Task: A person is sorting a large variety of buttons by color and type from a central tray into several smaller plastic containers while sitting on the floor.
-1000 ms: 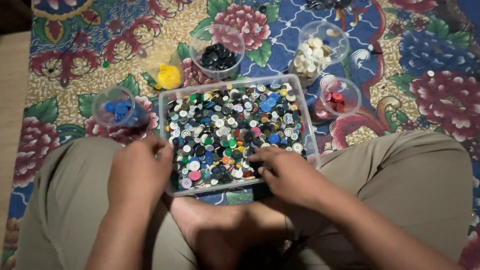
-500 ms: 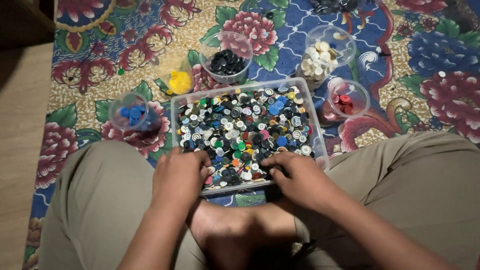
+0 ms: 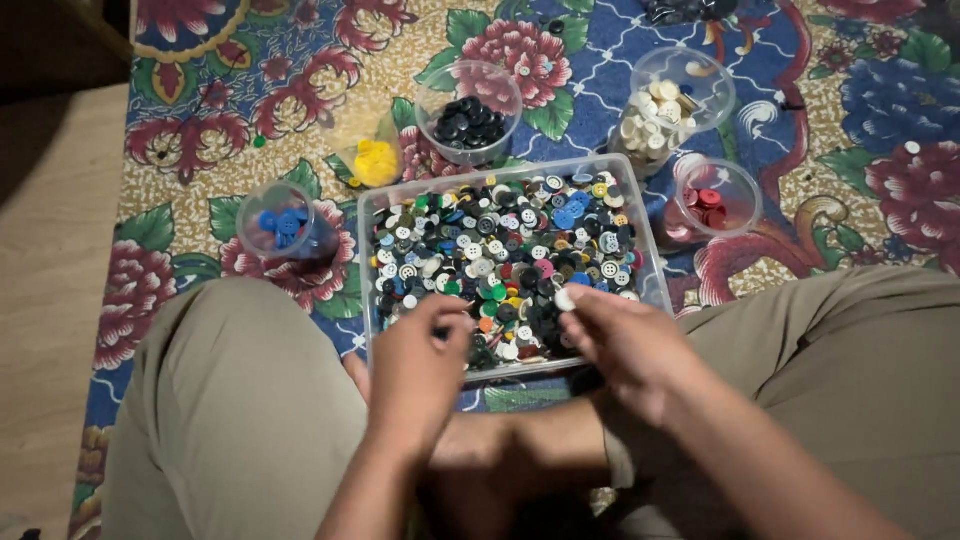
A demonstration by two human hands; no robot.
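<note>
A clear rectangular tray (image 3: 366,262) full of mixed coloured buttons (image 3: 500,250) lies on a flowered mat in front of my crossed legs. My right hand (image 3: 625,345) hovers over the tray's near right part and pinches a small white button (image 3: 565,298) between thumb and fingertips. My left hand (image 3: 418,368) is curled over the tray's near edge with its fingertips drawn together. Whether it holds a button is hidden.
Clear cups ring the tray: blue buttons (image 3: 284,224) at left, yellow buttons (image 3: 376,161), black buttons (image 3: 470,124) behind, cream buttons (image 3: 660,118) and red buttons (image 3: 714,200) at right. A bare wooden floor (image 3: 50,300) borders the flowered mat (image 3: 860,150) on the left.
Both hands have lifted from among the buttons at the tray's near side. My right hand now shows a white button in its fingertips.
</note>
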